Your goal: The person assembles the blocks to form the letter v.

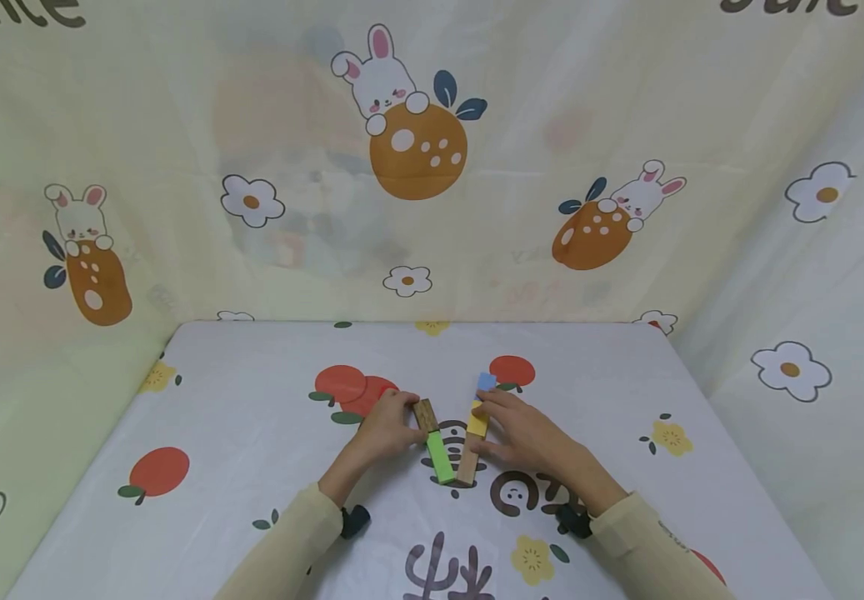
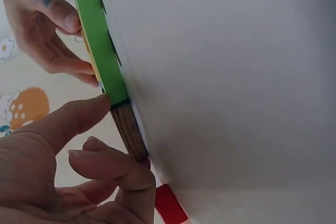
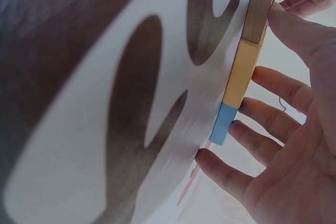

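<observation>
Several rectangular blocks form a narrow V on the table, its point toward me. The left arm has a green block [image 1: 440, 457] nearer me and a dark brown wooden block [image 1: 426, 415] beyond it. My left hand [image 1: 385, 431] holds the brown block, thumb by its joint with the green one, curled finger at its far end. On the right arm lie a light wooden block [image 1: 467, 461], a yellow block [image 3: 242, 72] and a blue block [image 1: 486, 382]. My right hand [image 1: 527, 431] rests along this row's outer side, fingers extended and thumb at the wooden block.
A red block [image 2: 171, 204] lies just past my left fingers. The white tablecloth [image 1: 237, 400] carries printed apples, flowers and dark lettering. Patterned curtains [image 1: 312, 250] hang at the back and both sides. Each wrist wears a small black device.
</observation>
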Action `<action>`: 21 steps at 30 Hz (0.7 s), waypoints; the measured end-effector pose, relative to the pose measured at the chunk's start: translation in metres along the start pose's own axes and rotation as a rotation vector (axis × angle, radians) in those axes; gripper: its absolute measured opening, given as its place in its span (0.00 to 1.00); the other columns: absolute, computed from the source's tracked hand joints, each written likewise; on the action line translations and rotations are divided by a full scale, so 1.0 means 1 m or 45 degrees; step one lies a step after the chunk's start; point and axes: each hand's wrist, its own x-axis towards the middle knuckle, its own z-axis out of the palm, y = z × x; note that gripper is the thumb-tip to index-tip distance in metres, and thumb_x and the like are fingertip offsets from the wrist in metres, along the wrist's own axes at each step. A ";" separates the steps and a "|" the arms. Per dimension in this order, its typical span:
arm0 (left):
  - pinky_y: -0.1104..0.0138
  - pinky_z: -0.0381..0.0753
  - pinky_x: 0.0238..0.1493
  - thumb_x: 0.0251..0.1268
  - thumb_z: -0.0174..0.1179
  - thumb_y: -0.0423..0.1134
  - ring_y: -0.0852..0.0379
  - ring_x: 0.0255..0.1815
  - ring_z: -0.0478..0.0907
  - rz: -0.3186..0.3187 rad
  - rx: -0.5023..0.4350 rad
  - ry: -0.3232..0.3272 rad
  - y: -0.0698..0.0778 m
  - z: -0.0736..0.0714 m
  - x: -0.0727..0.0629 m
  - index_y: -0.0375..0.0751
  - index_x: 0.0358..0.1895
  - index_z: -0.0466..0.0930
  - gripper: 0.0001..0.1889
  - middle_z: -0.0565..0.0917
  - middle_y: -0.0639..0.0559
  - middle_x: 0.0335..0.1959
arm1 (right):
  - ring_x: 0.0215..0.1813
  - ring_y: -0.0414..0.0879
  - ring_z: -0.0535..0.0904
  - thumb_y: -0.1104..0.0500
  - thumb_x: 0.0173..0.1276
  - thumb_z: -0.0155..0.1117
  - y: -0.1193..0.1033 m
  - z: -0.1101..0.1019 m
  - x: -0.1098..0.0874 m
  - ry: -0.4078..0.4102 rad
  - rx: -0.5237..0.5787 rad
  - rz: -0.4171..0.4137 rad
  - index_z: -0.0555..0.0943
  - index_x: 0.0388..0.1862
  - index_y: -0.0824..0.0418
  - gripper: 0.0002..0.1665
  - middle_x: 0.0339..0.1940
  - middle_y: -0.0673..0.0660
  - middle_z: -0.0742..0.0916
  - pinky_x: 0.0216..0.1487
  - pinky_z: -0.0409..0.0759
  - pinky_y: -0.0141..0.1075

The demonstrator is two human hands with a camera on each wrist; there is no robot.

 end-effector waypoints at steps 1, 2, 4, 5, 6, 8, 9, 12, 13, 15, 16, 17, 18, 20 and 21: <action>0.47 0.79 0.72 0.61 0.74 0.36 0.43 0.63 0.78 0.007 0.006 0.004 0.000 0.000 0.000 0.31 0.68 0.78 0.31 0.79 0.36 0.63 | 0.83 0.59 0.70 0.35 0.68 0.73 0.000 0.000 0.000 0.000 0.001 -0.001 0.83 0.66 0.54 0.35 0.81 0.59 0.75 0.77 0.75 0.57; 0.47 0.79 0.72 0.60 0.74 0.35 0.42 0.63 0.79 0.017 0.018 0.009 0.000 0.000 0.000 0.31 0.68 0.78 0.31 0.79 0.36 0.63 | 0.83 0.59 0.70 0.35 0.68 0.73 0.000 0.000 0.000 0.001 0.001 -0.002 0.83 0.66 0.54 0.35 0.81 0.59 0.75 0.77 0.75 0.57; 0.46 0.79 0.71 0.61 0.73 0.35 0.41 0.64 0.79 0.022 0.027 0.015 0.001 0.001 0.000 0.31 0.68 0.78 0.31 0.79 0.36 0.64 | 0.83 0.60 0.70 0.36 0.68 0.74 0.000 0.000 0.000 0.002 0.003 -0.004 0.83 0.66 0.54 0.35 0.81 0.59 0.75 0.77 0.75 0.57; 0.45 0.80 0.71 0.61 0.73 0.35 0.41 0.64 0.79 0.023 0.035 0.020 0.001 0.001 -0.001 0.31 0.68 0.78 0.31 0.79 0.35 0.64 | 0.83 0.59 0.70 0.36 0.68 0.74 0.000 0.000 0.000 0.002 0.003 -0.005 0.83 0.66 0.54 0.35 0.81 0.59 0.75 0.77 0.75 0.57; 0.45 0.80 0.71 0.61 0.73 0.35 0.40 0.64 0.79 0.021 0.039 0.024 0.001 0.002 -0.001 0.31 0.68 0.78 0.31 0.79 0.36 0.64 | 0.83 0.59 0.70 0.36 0.68 0.74 0.000 0.000 0.000 0.004 0.003 -0.005 0.83 0.66 0.54 0.35 0.81 0.60 0.75 0.77 0.75 0.57; 0.46 0.81 0.70 0.62 0.73 0.36 0.41 0.64 0.80 0.014 0.050 0.028 0.001 0.003 -0.001 0.32 0.68 0.78 0.30 0.79 0.37 0.64 | 0.83 0.59 0.70 0.36 0.68 0.74 0.000 0.000 0.000 0.007 0.002 -0.005 0.83 0.66 0.54 0.35 0.81 0.60 0.75 0.77 0.75 0.57; 0.46 0.81 0.70 0.62 0.73 0.36 0.42 0.63 0.80 0.007 0.052 0.029 0.001 0.003 -0.001 0.32 0.68 0.78 0.30 0.79 0.37 0.64 | 0.83 0.59 0.70 0.36 0.68 0.74 0.000 0.000 0.000 0.009 0.003 -0.005 0.83 0.66 0.54 0.35 0.81 0.60 0.75 0.77 0.75 0.57; 0.48 0.82 0.69 0.62 0.73 0.37 0.43 0.62 0.80 0.011 0.069 0.034 0.001 0.004 -0.002 0.32 0.68 0.79 0.30 0.79 0.38 0.63 | 0.83 0.59 0.70 0.36 0.67 0.74 0.000 0.000 0.000 0.014 0.005 -0.001 0.83 0.66 0.54 0.35 0.81 0.59 0.75 0.77 0.75 0.57; 0.47 0.82 0.69 0.62 0.73 0.37 0.43 0.63 0.80 0.014 0.072 0.036 0.001 0.005 -0.002 0.32 0.68 0.79 0.30 0.79 0.38 0.62 | 0.82 0.59 0.70 0.36 0.67 0.74 0.000 0.001 0.000 0.014 0.006 0.000 0.83 0.66 0.54 0.35 0.81 0.59 0.76 0.77 0.75 0.57; 0.47 0.81 0.69 0.61 0.74 0.36 0.42 0.63 0.80 0.022 0.074 0.039 0.001 0.005 -0.002 0.31 0.67 0.79 0.30 0.80 0.38 0.62 | 0.82 0.60 0.70 0.36 0.67 0.74 0.000 0.001 -0.001 0.016 0.009 0.001 0.83 0.65 0.54 0.35 0.81 0.59 0.76 0.77 0.75 0.57; 0.47 0.81 0.69 0.61 0.74 0.36 0.42 0.64 0.80 0.026 0.076 0.040 0.001 0.005 -0.002 0.31 0.67 0.79 0.30 0.80 0.38 0.62 | 0.82 0.60 0.70 0.36 0.67 0.74 0.000 0.001 -0.001 0.016 0.010 -0.001 0.83 0.65 0.54 0.35 0.81 0.59 0.76 0.77 0.75 0.57; 0.47 0.81 0.69 0.61 0.74 0.36 0.42 0.64 0.80 0.028 0.077 0.039 0.001 0.005 -0.002 0.31 0.67 0.79 0.30 0.80 0.38 0.62 | 0.82 0.60 0.70 0.36 0.67 0.74 0.000 0.001 -0.001 0.018 0.010 -0.004 0.83 0.65 0.54 0.35 0.80 0.59 0.76 0.77 0.75 0.57; 0.47 0.81 0.69 0.61 0.74 0.36 0.42 0.64 0.80 0.031 0.079 0.040 0.001 0.005 -0.002 0.31 0.67 0.79 0.30 0.80 0.38 0.62 | 0.82 0.60 0.71 0.36 0.67 0.74 0.000 0.001 -0.001 0.020 0.010 -0.006 0.83 0.65 0.54 0.35 0.80 0.59 0.76 0.77 0.76 0.57; 0.47 0.82 0.69 0.61 0.73 0.35 0.42 0.64 0.80 0.036 0.085 0.040 0.002 0.004 -0.003 0.31 0.67 0.79 0.30 0.80 0.38 0.62 | 0.82 0.60 0.71 0.36 0.67 0.74 0.000 0.001 -0.001 0.025 0.009 -0.014 0.83 0.65 0.54 0.34 0.80 0.60 0.77 0.76 0.76 0.57; 0.47 0.82 0.69 0.61 0.73 0.35 0.42 0.63 0.81 0.040 0.090 0.041 0.002 0.004 -0.003 0.31 0.67 0.80 0.30 0.80 0.38 0.61 | 0.82 0.60 0.71 0.36 0.67 0.74 0.000 0.001 -0.001 0.028 0.011 -0.017 0.83 0.65 0.54 0.34 0.80 0.60 0.77 0.76 0.76 0.57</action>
